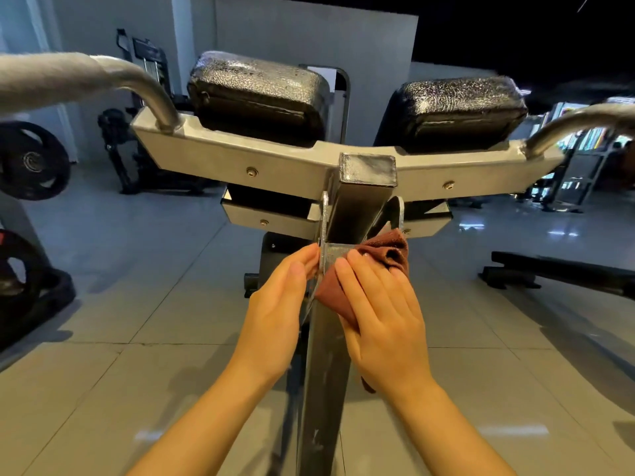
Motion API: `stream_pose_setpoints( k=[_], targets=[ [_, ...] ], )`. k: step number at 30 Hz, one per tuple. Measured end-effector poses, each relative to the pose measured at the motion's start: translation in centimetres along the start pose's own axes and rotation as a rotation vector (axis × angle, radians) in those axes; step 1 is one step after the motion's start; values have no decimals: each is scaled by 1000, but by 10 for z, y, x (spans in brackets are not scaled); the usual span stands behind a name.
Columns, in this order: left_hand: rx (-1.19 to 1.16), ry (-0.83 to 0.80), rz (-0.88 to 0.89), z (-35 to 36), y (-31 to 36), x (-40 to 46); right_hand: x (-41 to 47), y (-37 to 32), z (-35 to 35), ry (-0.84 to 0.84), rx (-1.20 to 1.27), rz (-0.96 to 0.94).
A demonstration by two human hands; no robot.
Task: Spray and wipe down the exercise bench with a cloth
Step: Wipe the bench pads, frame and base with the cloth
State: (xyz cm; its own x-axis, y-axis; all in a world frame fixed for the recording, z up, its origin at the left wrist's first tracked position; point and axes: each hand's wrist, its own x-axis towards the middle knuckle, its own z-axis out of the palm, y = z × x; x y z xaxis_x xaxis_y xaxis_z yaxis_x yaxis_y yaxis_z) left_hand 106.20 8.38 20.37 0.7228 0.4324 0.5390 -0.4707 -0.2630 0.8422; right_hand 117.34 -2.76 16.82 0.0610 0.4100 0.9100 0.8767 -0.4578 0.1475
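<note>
Your right hand (pixel 381 314) presses the brown cloth (pixel 371 266) flat, fingers straight, on the bench's metal post (pixel 324 355). Your left hand (pixel 278 304) rests open beside it. Rub slowly toward the far pads (pixel 257 94).

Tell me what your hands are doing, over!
Right hand presses reddish-brown cloth on grey metal bench beam. Left hand touches its side. Nothing blocking.

No text, label, brand, number or sign is legible anywhere in the view.
</note>
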Motion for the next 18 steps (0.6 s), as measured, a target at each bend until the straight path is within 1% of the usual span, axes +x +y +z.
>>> stream_pose_setpoints(
  k=[3, 6, 8, 10, 11, 12, 13, 14, 16, 18],
  targets=[
    [38, -2, -18, 2, 2, 0, -9, -1, -6, 12, 62, 60],
    [68, -2, -33, 2, 3, -1, -11, -11, -8, 47, 201, 187],
    [87, -14, -36, 1, 4, -2, -7, -23, -14, 145, 376, 329],
    [109, -42, -49, -1, 4, -3, 2, -33, -23, 300, 569, 496],
    [109, -56, -53, -2, 3, -4, 11, -36, -25, 361, 612, 549],
    [96, -66, -57, -2, 2, -4, 21, -38, -25, 383, 613, 564],
    [73, -68, -66, -2, 2, -5, 31, -39, -23, 350, 589, 545],
    [47, -67, -76, -3, 2, -5, 39, -40, -19, 271, 533, 497],
    [21, -62, -68, -5, 3, -4, 44, -39, -5, 112, 318, 359],
    [29, -63, -63, -6, 4, -5, 32, -33, 2, 34, 164, 287]
  ],
)
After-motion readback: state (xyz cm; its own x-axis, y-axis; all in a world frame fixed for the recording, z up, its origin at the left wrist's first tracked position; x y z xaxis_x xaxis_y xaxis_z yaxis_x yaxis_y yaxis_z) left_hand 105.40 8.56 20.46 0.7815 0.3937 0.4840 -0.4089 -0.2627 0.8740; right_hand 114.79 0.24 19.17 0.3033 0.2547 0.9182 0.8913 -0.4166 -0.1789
